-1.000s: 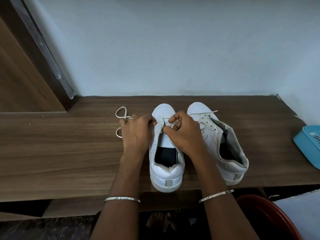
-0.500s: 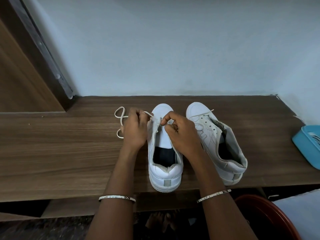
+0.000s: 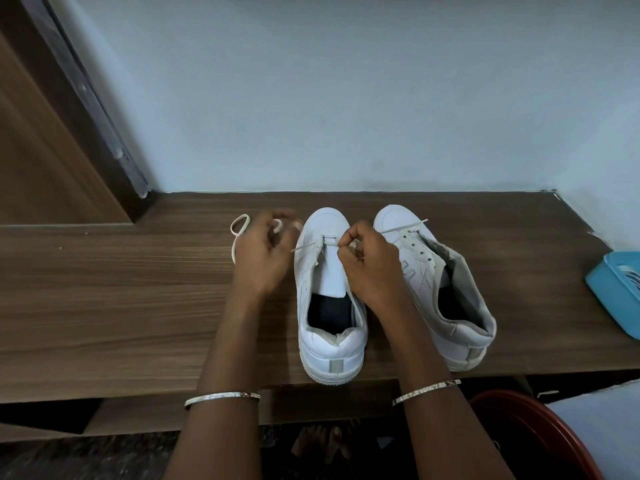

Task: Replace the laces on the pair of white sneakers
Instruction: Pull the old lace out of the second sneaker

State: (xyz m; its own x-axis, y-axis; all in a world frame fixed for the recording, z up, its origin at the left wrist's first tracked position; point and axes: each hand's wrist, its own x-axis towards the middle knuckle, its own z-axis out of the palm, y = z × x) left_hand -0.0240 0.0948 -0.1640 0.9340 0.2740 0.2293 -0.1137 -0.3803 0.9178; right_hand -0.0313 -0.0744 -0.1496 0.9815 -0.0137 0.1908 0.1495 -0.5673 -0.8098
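closest in, a red tub (image 3: 519, 427) sits low at the right, and a thin bangle (image 3: 221, 398) circles each wrist. on the wooden worktop (image 3: 138, 306) two white sneakers stand side by side, heels at the near edge and toes toward the wall. the left sneaker (image 3: 332, 348) is upright between the hands; the right sneaker (image 3: 426, 282) leans outward just beside it, with a short lace end (image 3: 408, 226) lying across its toe. the right hand (image 3: 374, 268) pinches the lace (image 3: 304, 245) with thumb and forefinger at the lowest eyelets of the left sneaker. the left hand (image 3: 263, 258), blurred, has its fingers curled on the same lace, which runs taut from the eyelet to it and loops onto the worktop beyond. a blue basket (image 3: 609, 289) sits well apart at the right edge. behind all this is a pale wall (image 3: 346, 98).
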